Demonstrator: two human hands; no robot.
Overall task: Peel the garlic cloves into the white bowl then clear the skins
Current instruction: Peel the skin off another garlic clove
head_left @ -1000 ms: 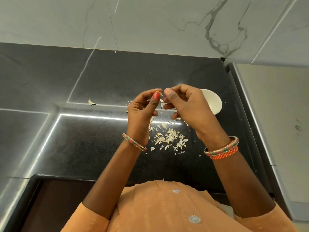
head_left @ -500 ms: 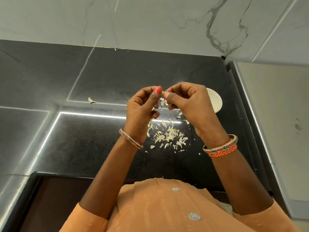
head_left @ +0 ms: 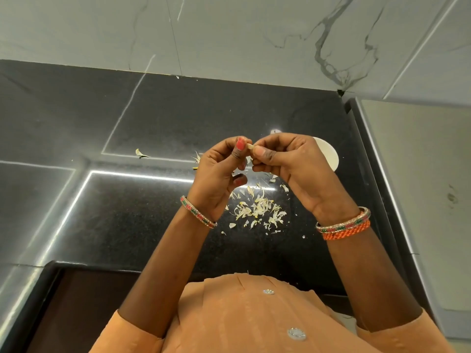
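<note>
A small pale garlic clove [head_left: 250, 147] is held in the air above the black counter, pinched between both hands. My left hand [head_left: 219, 174] grips it with thumb and curled fingers from the left. My right hand [head_left: 290, 164] pinches it from the right with thumb and forefinger. The white bowl [head_left: 328, 155] stands on the counter just behind my right hand, which hides most of it. A heap of papery garlic skins [head_left: 260, 210] lies on the counter below and between my wrists.
A stray skin [head_left: 140, 154] lies alone to the left, and a few more scraps [head_left: 196, 159] show beside my left hand. The marble wall [head_left: 229, 34] rises behind the counter. A pale raised surface [head_left: 420, 200] borders the counter on the right.
Both hands stayed together on the clove and shifted slightly; the fingers worked at it, and a few skin bits that hung between the hands are gone from there.
</note>
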